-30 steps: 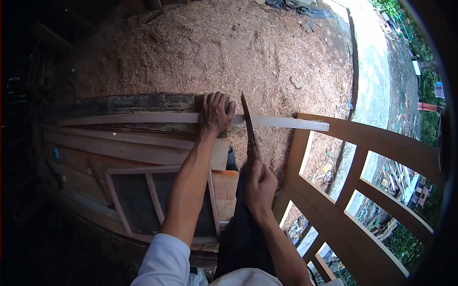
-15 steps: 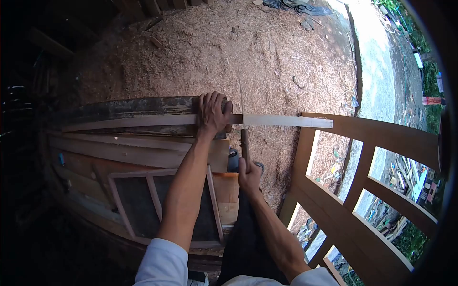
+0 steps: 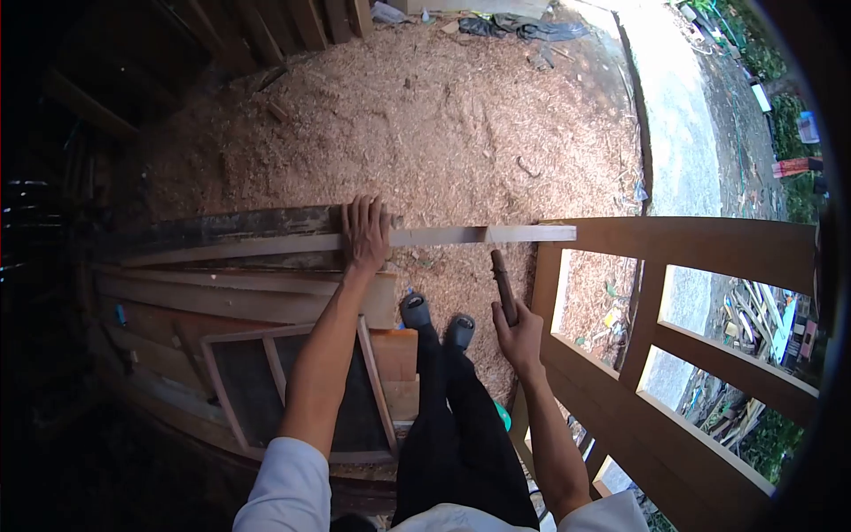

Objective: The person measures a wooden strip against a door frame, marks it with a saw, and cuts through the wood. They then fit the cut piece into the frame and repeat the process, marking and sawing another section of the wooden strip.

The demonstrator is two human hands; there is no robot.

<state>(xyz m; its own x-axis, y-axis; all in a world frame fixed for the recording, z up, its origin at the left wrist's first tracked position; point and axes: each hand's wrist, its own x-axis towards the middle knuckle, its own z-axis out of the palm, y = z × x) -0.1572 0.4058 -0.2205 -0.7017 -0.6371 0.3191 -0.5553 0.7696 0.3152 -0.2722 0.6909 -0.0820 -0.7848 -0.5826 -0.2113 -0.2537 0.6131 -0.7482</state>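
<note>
A long pale wooden strip [image 3: 434, 237] lies along the worn dark beam [image 3: 266, 223], its right part sticking out past the beam's end. My left hand [image 3: 364, 235] presses the strip against the beam near that end, fingers reaching over the beam's far side. My right hand [image 3: 519, 335] is closed around the dark handle of a saw [image 3: 503, 284], on the near side of the strip. The handle's tip points up toward the strip's overhanging part. The saw's thin blade does not show clearly from this angle.
A brown wooden frame with openings [image 3: 603, 372] stands close on my right. Boards [image 3: 248, 297] and a dark screened frame [image 3: 328, 372] lie below the beam on the left. Shavings cover the floor [image 3: 443, 115]. My sandalled feet [image 3: 415, 310] stand below the strip.
The right hand and saw have shifted right and toward me, and the handle now tilts. The thin blade seen before across the strip no longer shows. The left hand stays on the strip.
</note>
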